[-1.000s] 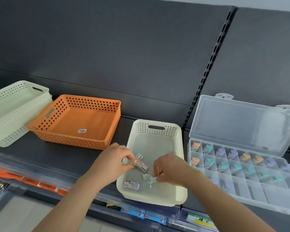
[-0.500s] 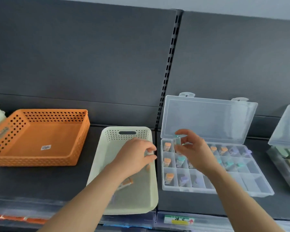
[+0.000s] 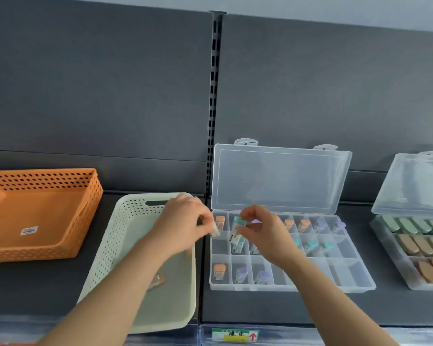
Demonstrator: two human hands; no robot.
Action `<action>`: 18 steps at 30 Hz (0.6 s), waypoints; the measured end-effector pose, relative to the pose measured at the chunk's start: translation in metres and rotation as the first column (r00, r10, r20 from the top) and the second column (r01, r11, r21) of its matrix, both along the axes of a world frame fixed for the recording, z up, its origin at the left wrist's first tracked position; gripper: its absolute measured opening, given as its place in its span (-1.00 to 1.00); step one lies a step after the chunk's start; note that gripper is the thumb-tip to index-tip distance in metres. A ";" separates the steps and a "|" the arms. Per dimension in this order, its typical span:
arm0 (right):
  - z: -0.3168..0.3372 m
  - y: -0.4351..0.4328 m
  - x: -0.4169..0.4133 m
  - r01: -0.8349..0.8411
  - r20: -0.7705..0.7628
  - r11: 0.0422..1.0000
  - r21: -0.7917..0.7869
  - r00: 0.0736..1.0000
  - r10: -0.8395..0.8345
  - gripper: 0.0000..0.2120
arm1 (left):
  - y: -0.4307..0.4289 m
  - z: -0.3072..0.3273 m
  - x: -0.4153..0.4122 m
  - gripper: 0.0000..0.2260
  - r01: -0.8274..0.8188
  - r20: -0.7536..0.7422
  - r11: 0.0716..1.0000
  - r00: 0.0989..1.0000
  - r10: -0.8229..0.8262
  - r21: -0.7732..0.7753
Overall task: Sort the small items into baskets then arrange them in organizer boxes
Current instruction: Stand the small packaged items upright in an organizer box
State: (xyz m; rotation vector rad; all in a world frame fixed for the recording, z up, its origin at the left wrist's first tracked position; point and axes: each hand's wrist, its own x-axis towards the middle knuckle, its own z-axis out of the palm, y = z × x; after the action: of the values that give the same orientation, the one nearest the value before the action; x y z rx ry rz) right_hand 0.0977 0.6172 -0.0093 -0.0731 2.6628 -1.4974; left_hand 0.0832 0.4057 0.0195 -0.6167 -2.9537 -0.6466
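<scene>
These little vials look super light and rigid, clear plastic I'd guess, so no weight issue, but they're smooth and easy to fumble. The right hand [image 3: 263,233] pinches a teal-capped vial [image 3: 237,228] up by the cap, just left of frame centre, hovering over the left compartments of the open organizer box [image 3: 355,278]. Taking it by the cap seems the smart hold, since the body stays free to drop into a slot.

The left hand [image 3: 183,226] pinches a small pale item [image 3: 215,233] at the edge of the cream basket [image 3: 105,258] – too blurred to name.

Writing: the sticker [image 3: 29,230] in the orange basket [image 3: 43,213] at left and the shelf tag [image 3: 235,335] with a red arrow at the bottom are both unreadable.
</scene>
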 end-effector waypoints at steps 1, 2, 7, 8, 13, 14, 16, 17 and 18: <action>-0.003 -0.005 -0.002 -0.042 -0.017 0.998 0.041 0.999 0.042 -0.81 | -0.010 0.007 0.003 -0.92 -0.037 0.003 0.998 0.999 0.036 0.056; -0.006 -0.010 -0.004 -0.079 -0.031 0.991 0.107 0.996 0.083 -0.80 | -0.020 0.013 0.006 -0.93 -0.068 0.011 0.993 0.998 0.067 0.098; -0.020 -0.031 -0.009 -0.180 -0.012 0.883 0.434 0.978 0.206 -0.79 | -0.046 0.013 0.020 -0.91 -0.122 0.017 0.983 0.993 0.120 0.135; -0.020 -0.034 -0.009 -0.201 -0.005 0.847 0.493 0.972 0.234 -0.78 | -0.048 0.012 0.023 -0.90 -0.124 0.021 0.983 0.992 0.122 0.138; -0.016 -0.035 -0.012 -0.219 -0.046 0.762 0.609 0.950 0.310 -0.74 | -0.051 0.007 0.031 -0.85 -0.127 0.047 0.982 0.991 0.121 0.143; -0.016 -0.034 -0.013 -0.232 -0.032 0.753 0.616 0.948 0.317 -0.73 | -0.050 0.007 0.032 -0.85 -0.123 0.052 0.981 0.992 0.117 0.147; -0.018 -0.031 -0.013 -0.255 0.000 0.752 0.608 0.947 0.321 -0.73 | -0.048 0.007 0.032 -0.85 -0.120 0.071 0.981 0.991 0.110 0.153; -0.019 -0.029 -0.014 -0.261 0.010 0.759 0.597 0.948 0.318 -0.72 | -0.047 0.006 0.031 -0.85 -0.121 0.080 0.980 0.991 0.109 0.155; -0.020 -0.027 -0.014 -0.255 0.010 0.775 0.578 0.952 0.306 -0.71 | -0.045 0.005 0.030 -0.85 -0.123 0.086 0.980 0.990 0.111 0.158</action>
State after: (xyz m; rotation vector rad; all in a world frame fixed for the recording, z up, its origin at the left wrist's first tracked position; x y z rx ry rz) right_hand 0.0837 0.5898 -0.0292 -0.4773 2.8789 -0.5724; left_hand 0.1135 0.3608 0.0244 -0.4094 -2.9383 -0.9081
